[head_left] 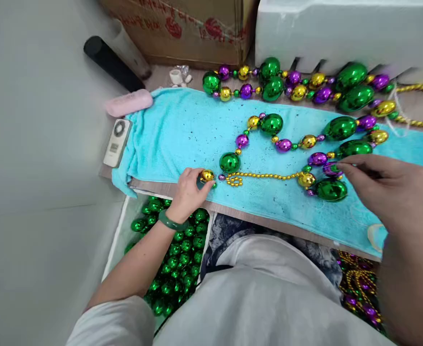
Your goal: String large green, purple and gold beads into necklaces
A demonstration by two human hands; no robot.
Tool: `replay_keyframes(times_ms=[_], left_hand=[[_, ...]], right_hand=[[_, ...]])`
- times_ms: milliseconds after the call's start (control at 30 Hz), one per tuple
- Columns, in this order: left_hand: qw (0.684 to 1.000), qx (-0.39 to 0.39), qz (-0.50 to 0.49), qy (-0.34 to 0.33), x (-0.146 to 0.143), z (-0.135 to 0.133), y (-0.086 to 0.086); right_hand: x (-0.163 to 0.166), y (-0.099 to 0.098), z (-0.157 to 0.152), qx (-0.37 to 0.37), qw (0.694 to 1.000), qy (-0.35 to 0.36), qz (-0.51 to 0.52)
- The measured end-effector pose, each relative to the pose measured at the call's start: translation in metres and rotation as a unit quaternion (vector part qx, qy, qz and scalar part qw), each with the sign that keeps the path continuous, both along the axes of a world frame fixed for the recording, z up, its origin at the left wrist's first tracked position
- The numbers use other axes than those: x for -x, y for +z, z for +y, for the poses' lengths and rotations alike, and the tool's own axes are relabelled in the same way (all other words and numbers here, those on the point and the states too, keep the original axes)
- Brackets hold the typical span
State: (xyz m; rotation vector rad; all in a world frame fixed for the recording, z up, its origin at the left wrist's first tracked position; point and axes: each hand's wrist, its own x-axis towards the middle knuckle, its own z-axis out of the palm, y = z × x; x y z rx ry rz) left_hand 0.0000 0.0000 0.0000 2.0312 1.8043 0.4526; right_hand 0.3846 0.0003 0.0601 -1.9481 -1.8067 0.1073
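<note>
One gold bead point(207, 176) sat pinched in left hand point(188, 191); right hand point(395, 187) touched purple bead point(330, 169), grip unclear; slack left pinch risked dropping gold bead into green beads point(186, 245) below

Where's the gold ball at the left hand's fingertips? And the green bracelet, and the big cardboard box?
Gold ball point(207, 176): head view, middle of its shiny side.
Green bracelet point(172, 222): head view, on its band.
Cardboard box point(193, 41): head view, on its printed side.

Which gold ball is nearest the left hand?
The leftmost gold ball, at the fingertips of the left hand; the other gold balls all lie farther right.
</note>
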Motion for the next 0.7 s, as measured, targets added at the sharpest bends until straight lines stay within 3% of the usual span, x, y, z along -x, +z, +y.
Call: replay_keyframes(times_ms=[167, 300, 433, 500, 567, 700], left_hand=[[0.996, -0.046, -0.064, -0.037, 0.005, -0.001, 0.009], [0.98, -0.118, -0.001, -0.161, 0.018, -0.008, 0.007], [0.962, -0.097, 0.025, -0.253, 0.027, -0.016, 0.004], [0.968, -0.089, -0.012, -0.236, 0.027, -0.018, 0.005], [0.981, -0.084, -0.039, -0.173, 0.022, -0.017, 0.007], [0.995, -0.047, 0.012, -0.084, 0.008, -0.01, 0.004]], right_hand=[[0.0, 0.003, -0.002, 0.002, 1.0, -0.008, 0.004], [-0.001, 0.006, -0.002, 0.015, 0.999, -0.028, 0.012], [-0.002, 0.007, -0.003, 0.031, 0.998, -0.045, 0.022], [-0.003, 0.007, -0.003, 0.032, 0.998, -0.051, 0.021], [-0.004, 0.007, -0.003, 0.033, 0.998, -0.054, 0.02], [-0.005, 0.009, -0.004, 0.041, 0.997, -0.057, 0.024]])
